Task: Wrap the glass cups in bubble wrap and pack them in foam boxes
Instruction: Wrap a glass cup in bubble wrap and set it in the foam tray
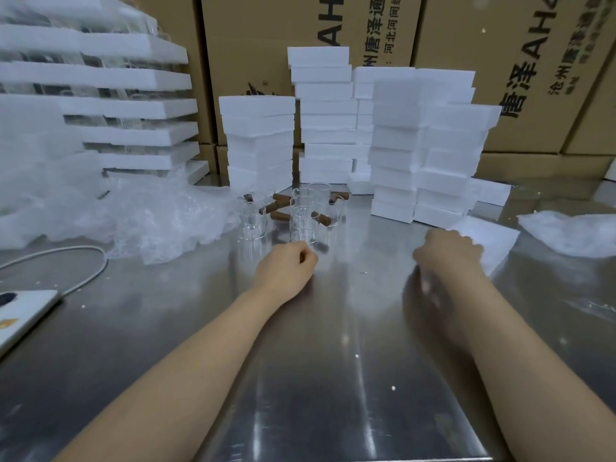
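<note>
Steel table (333, 361) backs onto cartons (260, 45), with foam boxes (423, 145) stacked far and bubble wrap (150, 221) heaped left. Your left hand (286, 266) is a fist holding nothing, just in front of the cups (303, 221) clustered mid-table. Your right hand (446, 251) curls at a white sheet's (493, 238) edge on the right, too blurred to tell whether it grips.

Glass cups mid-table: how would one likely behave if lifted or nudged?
The glass cups look thin-walled, so probably fragile and light. Standing upright on the smooth steel table, a nudged one would likely slide rather than tip. Their brown side handles stick out, likely stopping any roll.
</note>
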Demonstrator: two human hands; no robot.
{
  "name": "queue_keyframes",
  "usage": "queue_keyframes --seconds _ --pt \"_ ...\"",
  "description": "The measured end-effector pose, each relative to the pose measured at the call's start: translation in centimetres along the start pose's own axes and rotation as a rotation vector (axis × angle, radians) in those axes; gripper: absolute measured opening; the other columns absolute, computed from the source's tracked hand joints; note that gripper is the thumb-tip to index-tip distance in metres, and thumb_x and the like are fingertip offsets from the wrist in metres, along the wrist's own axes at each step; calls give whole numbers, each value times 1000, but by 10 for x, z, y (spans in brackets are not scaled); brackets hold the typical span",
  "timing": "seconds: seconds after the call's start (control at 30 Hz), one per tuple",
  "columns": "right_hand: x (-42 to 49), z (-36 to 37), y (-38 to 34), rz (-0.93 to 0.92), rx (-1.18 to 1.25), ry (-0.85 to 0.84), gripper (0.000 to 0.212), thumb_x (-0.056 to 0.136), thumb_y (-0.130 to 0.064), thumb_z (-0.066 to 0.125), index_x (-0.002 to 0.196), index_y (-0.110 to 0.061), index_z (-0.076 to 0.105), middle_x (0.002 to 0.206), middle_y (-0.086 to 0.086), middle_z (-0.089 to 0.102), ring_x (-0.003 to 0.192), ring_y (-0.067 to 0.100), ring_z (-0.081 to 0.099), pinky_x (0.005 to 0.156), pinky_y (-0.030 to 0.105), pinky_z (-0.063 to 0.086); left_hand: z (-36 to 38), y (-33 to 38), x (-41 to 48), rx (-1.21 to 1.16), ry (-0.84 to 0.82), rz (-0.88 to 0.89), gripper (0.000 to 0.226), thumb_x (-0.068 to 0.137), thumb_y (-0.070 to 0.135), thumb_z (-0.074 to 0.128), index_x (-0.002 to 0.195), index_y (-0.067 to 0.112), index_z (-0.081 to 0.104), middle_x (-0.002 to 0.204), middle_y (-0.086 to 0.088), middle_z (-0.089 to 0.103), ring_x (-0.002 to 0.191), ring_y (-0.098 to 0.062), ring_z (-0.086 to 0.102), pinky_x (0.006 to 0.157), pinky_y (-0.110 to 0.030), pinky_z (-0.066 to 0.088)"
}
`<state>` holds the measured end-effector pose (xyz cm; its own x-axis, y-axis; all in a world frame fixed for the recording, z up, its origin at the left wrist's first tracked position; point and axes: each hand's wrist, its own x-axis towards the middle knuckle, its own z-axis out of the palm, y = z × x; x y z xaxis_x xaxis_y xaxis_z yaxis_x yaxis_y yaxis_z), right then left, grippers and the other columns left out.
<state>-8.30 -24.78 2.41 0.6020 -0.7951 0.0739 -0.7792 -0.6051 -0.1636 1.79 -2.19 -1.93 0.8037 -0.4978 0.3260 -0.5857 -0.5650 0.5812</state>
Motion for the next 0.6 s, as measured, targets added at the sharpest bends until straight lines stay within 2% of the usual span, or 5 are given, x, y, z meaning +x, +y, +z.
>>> queue_keyframes --seconds 0.23,0.33,0.4,0.5,0.6 --pt "-64 6 -67 -713 210 -133 52 87 -20 56 137 -26 44 127 2 57 117 24 53 93 35 45 -2 5 -1 -144 220 134 25 100 26 41 114 14 57 115 1 53 101 -14 51 88 -33 43" --pt "-79 9 -80 -902 293 -153 16 86 -19 55 100 -27 56 109 2 64 101 24 58 86 41 49 -8 11 -4 -145 291 278 28 100 21 38 112 10 60 114 1 55 108 -15 48 92 -31 40" --pt "-80 5 -80 -926 303 -157 8 85 -24 54 81 -29 50 93 -4 65 91 22 59 82 42 51 -9 13 -7 -121 241 361 34 97 22 32 101 8 63 103 1 58 101 -16 49 90 -30 38" --pt "-72 -7 -74 -855 479 -167 13 83 -30 56 73 -28 63 76 -10 66 80 16 60 80 42 52 -9 14 -8 -37 120 384 45 98 32 22 88 11 62 87 4 52 89 -17 46 87 -33 36" --pt "-47 -29 -69 -642 778 254 21 86 -19 53 90 -26 71 96 -7 71 94 14 62 84 34 49 -11 13 -5 213 22 408 64 93 49 15 89 11 67 100 4 57 100 -15 45 94 -34 33"
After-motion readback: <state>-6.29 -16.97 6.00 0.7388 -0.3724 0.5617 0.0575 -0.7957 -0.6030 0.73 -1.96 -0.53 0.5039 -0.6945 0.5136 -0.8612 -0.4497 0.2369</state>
